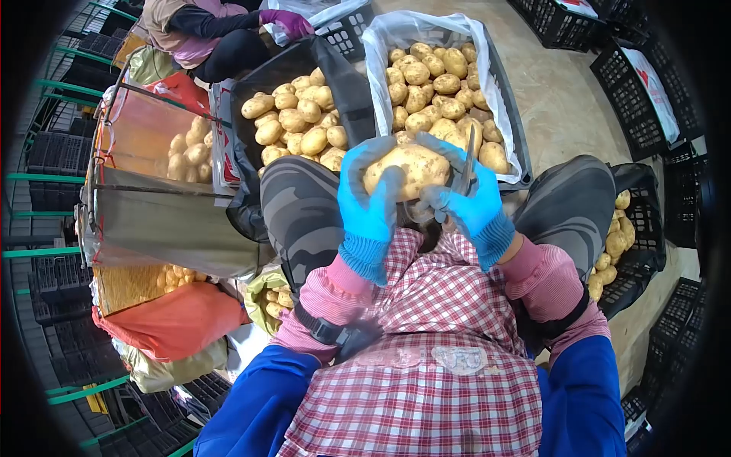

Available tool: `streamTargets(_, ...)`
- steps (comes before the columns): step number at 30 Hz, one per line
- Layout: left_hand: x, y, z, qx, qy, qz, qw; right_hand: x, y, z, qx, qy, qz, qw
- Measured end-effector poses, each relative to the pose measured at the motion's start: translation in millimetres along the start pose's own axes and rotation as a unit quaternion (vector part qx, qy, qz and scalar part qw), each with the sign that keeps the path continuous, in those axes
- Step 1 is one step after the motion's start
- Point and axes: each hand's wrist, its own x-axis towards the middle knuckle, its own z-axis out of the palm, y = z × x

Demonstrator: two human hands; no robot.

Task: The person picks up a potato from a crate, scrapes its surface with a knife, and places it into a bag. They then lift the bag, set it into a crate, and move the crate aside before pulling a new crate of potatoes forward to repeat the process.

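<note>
A large yellow potato (409, 172) is held up over my lap, between my two gloved hands. My left hand (371, 202), in a blue and grey glove, wraps its fingers and thumb round the potato's left side. My right hand (470, 199), gloved alike, grips a knife (467, 161) with its narrow blade pointing up, and its fingertips also touch the potato's right side. The knife's handle is mostly hidden in the fingers. Just beyond my hands stands a crate (512, 114) lined with white plastic, full of potatoes (426, 84).
Left of it, a black-lined crate (352, 91) holds more potatoes (297, 118). A framed chute (152, 152) with potatoes stands at left. To my right is a black crate (647, 251) of potatoes. Black crates (632, 91) line the right side. Another person's purple-gloved hand (288, 23) is at the top.
</note>
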Motion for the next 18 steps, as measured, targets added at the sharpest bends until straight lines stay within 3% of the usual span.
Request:
streamTargets(3,11.3,7.0,-5.7,-0.091,0.030,-0.110,0.989,9.8,13.2,-5.3,-0.170,-0.032,-0.156,0.972)
streamTargets(5,8.0,17.1,4.7,-0.195,0.028,-0.124,0.973,10.4,15.9,-10.4,-0.174,-0.038,-0.181,0.967)
streamTargets(6,6.1,20.3,7.7,-0.246,0.028,-0.129,0.960,7.6,7.5,-8.3,-0.106,-0.027,-0.133,0.985)
streamTargets(9,4.8,16.1,0.9,-0.085,-0.087,-0.066,0.990,4.5,-13.3,-7.3,0.012,-0.015,-0.054,0.998)
streamTargets(13,2.1,14.2,-0.1,-0.038,-0.080,0.007,0.996,2.1,-12.0,-11.0,-0.011,-0.002,-0.048,0.999)
streamTargets(16,6.7,2.8,-9.4,0.094,-0.113,0.157,0.977,0.2,-10.9,-10.8,-0.006,-0.012,-0.018,1.000)
streamTargets(18,2.4,8.0,-6.8,0.015,-0.107,0.098,0.989,-1.4,-11.0,-8.9,0.006,-0.015,0.007,1.000)
